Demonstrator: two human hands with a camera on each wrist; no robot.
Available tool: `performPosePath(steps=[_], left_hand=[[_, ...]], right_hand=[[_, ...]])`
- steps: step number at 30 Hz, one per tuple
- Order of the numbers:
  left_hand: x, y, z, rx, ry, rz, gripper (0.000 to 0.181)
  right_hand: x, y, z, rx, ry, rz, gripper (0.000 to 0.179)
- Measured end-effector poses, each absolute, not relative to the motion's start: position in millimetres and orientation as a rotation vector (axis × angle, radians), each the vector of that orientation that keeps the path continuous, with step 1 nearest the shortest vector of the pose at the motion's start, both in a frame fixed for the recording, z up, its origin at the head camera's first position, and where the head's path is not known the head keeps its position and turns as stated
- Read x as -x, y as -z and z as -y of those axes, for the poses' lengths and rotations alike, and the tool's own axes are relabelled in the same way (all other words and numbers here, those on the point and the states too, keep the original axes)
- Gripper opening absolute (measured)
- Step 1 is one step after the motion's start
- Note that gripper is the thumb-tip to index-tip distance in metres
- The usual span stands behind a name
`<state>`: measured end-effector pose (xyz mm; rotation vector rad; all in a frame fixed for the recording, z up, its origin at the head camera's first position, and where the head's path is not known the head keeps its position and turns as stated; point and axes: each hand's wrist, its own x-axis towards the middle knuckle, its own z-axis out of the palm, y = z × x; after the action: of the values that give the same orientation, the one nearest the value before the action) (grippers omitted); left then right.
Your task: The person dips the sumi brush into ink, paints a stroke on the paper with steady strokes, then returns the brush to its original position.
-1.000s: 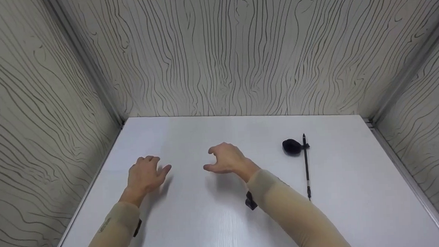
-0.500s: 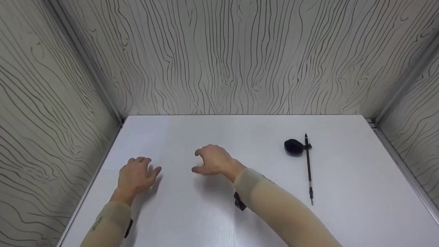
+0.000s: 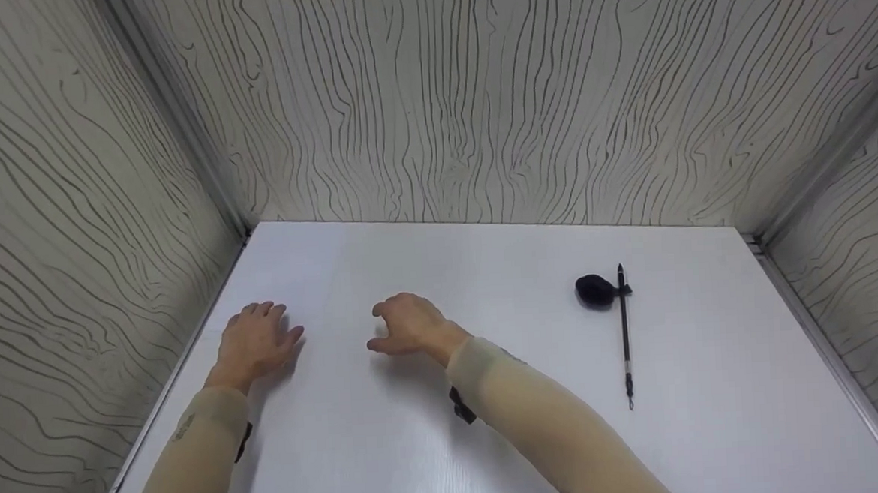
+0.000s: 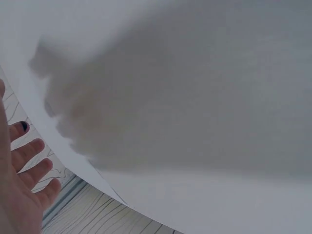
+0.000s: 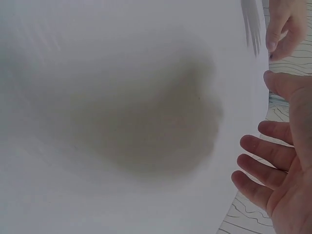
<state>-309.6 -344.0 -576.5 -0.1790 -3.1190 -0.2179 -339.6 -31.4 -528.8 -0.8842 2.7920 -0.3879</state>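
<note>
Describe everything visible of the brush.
The brush is slim, straight and dark, with a pointed far tip, a pale band lower down and a small loop at its near end; material unclear. It lies on the white table, across the stub of a black rounded object, untouched by left hand or right hand.

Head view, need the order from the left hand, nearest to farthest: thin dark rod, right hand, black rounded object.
1. Right hand: just right of the left hand.
2. Black rounded object: farther right.
3. Thin dark rod: rightmost, on the far side of the rounded object.
</note>
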Motion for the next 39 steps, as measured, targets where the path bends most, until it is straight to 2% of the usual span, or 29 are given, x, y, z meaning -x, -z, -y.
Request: performPosePath(steps=[6,20,39], left_hand=[[311.4,585.5,355.5,0.18,0.258,3.152,0.075],[314.0,590.4,356.4,0.075,0.459,3.219,0.075],[304.9,592.0,341.9,0.072,0.357,3.225,0.076]], right_hand=[[340.7,532.3,38.3,0.883,0.364,-2.791,0.061],[342.5,538.0,48.3,0.87,0.315,-2.753,0.06],[341.9,544.8,63.7,0.923,0.278,-2.743,0.054]])
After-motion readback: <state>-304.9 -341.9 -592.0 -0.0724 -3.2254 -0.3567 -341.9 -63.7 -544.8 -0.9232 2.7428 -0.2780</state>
